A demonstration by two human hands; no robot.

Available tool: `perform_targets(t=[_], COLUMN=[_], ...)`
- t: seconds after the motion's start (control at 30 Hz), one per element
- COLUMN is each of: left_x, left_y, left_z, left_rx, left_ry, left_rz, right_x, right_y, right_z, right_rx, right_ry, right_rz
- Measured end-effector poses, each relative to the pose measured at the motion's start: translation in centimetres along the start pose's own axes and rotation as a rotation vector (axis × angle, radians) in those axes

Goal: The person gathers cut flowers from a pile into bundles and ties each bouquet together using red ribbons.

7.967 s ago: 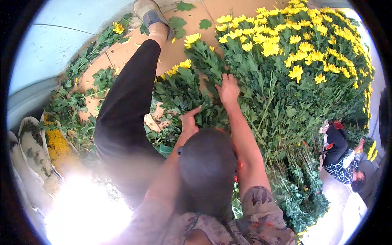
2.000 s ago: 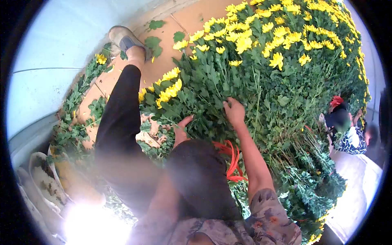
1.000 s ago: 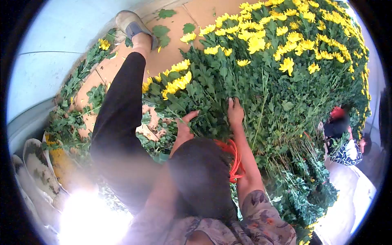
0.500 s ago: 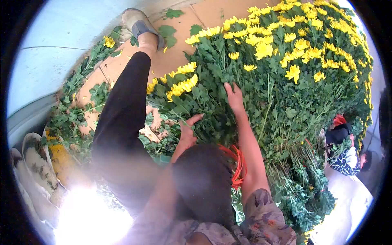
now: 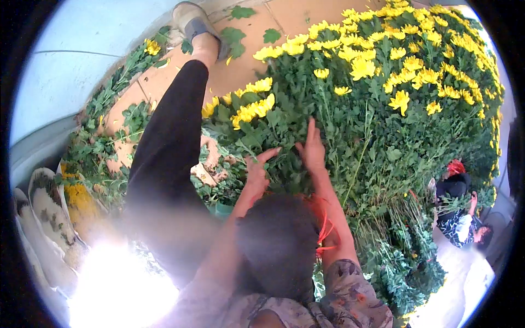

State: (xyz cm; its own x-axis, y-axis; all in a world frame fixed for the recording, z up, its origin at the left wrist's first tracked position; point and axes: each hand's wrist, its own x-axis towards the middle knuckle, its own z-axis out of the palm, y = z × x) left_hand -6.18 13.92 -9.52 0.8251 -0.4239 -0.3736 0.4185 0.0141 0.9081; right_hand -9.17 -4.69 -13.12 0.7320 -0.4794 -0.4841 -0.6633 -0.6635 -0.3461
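My left hand (image 5: 257, 174) is at the lower edge of a small bunch of yellow chrysanthemums (image 5: 254, 112). Its thumb stands out straight, apart from the fingers, which leaves partly cover. Just to the right, my right hand (image 5: 313, 152) reaches into the leafy stems of the large chrysanthemum pile (image 5: 383, 131). One finger points forward and another is spread to the side, with nothing visibly gripped. Leaves lie between the two hands. Red ties (image 5: 326, 227) hang by my right forearm, beside my dark-clothed knee (image 5: 276, 240).
My outstretched leg (image 5: 167, 128) lies left of the flowers, its shoe (image 5: 191, 22) on the tan tiles. Loose leaves and stems (image 5: 117, 82) litter the floor along the pale wall (image 5: 71, 54). Another person (image 5: 459, 218) is at the pile's right edge. Strong glare covers the lower left.
My right hand has drawn back toward me and its fingers have spread. My left hand has shifted slightly within the leaves. The view has shifted a little, and the other person's arm has moved.
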Motion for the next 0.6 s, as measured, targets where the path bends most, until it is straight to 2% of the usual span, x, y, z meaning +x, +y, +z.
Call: perform_targets(t=[0.03,0.07,0.13,0.17,0.23,0.3,0.33,0.4,0.43,0.5,0.6], left_x=[0.6,1.2,3.4,3.8,4.9,4.0,3.6,3.1,3.1,3.2,2.7], left_y=[0.2,0.4,2.5,0.9,-1.4,-1.6,-1.6,-2.2,-2.5,-2.8,-3.3], left_z=[0.3,0.7,1.7,1.9,2.0,2.5,2.8,2.9,2.8,2.2,1.2], left_rx=[0.067,0.135,-0.683,-0.628,-0.573,-0.557,-0.55,-0.526,-0.519,-0.497,-0.465], left_ry=[0.049,0.1,0.375,0.453,0.41,0.327,0.287,0.24,0.226,0.182,0.081], left_rz=[0.018,0.032,-0.674,-0.7,-0.641,-0.572,-0.537,-0.486,-0.467,-0.421,-0.375], right_x=[-0.3,-0.9,-3.0,-4.4,-7.7,-10.5,-10.5,-10.5,-10.8,-10.5,-11.0], right_y=[-0.2,0.3,-0.5,-0.2,-1.3,-4.4,-3.0,1.1,0.9,0.0,-0.8], right_z=[-1.0,-1.8,-5.3,-6.4,-9.2,-12.2,-9.9,-3.6,-3.2,-2.4,-3.1], right_rx=[0.065,0.125,0.232,0.221,0.206,0.242,0.243,-0.318,-0.316,-0.112,-0.117], right_ry=[0.016,0.109,0.127,0.185,0.236,0.058,0.06,-0.364,-0.352,-0.204,-0.208], right_rz=[0.016,-0.077,-0.07,-0.106,-0.147,0.003,0.007,0.016,0.022,-0.104,-0.145])
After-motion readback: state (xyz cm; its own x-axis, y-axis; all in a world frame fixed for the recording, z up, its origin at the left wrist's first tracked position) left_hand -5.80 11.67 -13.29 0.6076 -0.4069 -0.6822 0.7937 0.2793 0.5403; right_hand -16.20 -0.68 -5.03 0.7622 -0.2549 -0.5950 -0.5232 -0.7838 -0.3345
